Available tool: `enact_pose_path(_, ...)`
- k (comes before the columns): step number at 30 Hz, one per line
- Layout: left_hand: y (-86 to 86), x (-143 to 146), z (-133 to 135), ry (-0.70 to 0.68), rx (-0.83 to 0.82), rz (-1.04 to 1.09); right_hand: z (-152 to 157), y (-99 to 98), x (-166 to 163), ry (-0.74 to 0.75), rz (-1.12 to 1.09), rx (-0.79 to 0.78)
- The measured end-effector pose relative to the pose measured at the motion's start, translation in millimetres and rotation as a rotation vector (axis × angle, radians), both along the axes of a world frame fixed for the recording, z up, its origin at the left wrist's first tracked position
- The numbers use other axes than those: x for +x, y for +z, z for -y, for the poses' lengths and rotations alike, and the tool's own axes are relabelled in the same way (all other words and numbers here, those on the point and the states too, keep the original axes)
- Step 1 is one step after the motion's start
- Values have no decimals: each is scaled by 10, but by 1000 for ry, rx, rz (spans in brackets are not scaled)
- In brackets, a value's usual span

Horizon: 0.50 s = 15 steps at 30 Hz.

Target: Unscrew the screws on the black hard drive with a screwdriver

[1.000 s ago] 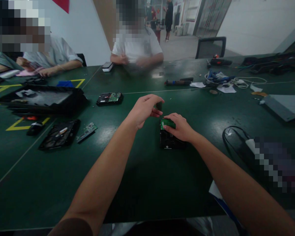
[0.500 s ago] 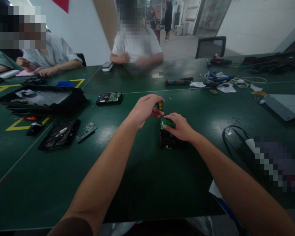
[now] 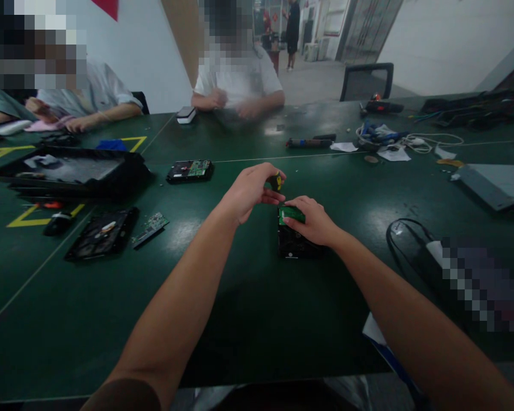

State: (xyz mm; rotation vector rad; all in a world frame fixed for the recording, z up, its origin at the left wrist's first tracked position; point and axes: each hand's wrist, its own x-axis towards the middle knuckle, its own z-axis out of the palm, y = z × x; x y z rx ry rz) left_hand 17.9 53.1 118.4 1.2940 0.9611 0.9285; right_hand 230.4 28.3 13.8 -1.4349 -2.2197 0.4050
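A black hard drive (image 3: 295,246) with a green circuit board (image 3: 292,215) facing up lies on the table in front of me. My right hand (image 3: 314,220) is closed around its far right part, thumb on the board. Above the drive's far end, my left hand (image 3: 255,185) grips a screwdriver (image 3: 276,182) by its black and yellow handle. The screwdriver's tip is hidden behind the fingers, so its contact with the drive cannot be made out.
Left of my arms lie a loose circuit board (image 3: 152,230), a black drive body (image 3: 103,234) and a black tray (image 3: 128,171). Another hard drive (image 3: 189,170) sits further back. A grey metal box (image 3: 497,185) and a cable (image 3: 389,242) are at right. Co-workers sit across the table.
The screwdriver handle has turned slightly in my left hand, showing its yellow marks differently. My right hand and the hard drive stay where they were.
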Motion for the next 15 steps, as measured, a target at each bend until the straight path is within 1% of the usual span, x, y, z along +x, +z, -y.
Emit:
enact_pose_path(4,13,-6,9,2,37,-30,-3,0,0,-4,5,-6)
enact_pose_path(10,11,31,16,32,-31,4,-4,-1,-4,-6,9,-3)
enact_pose_path(15,-19,22,-4,0,1,10,-1,7,-5,-3,3,-13)
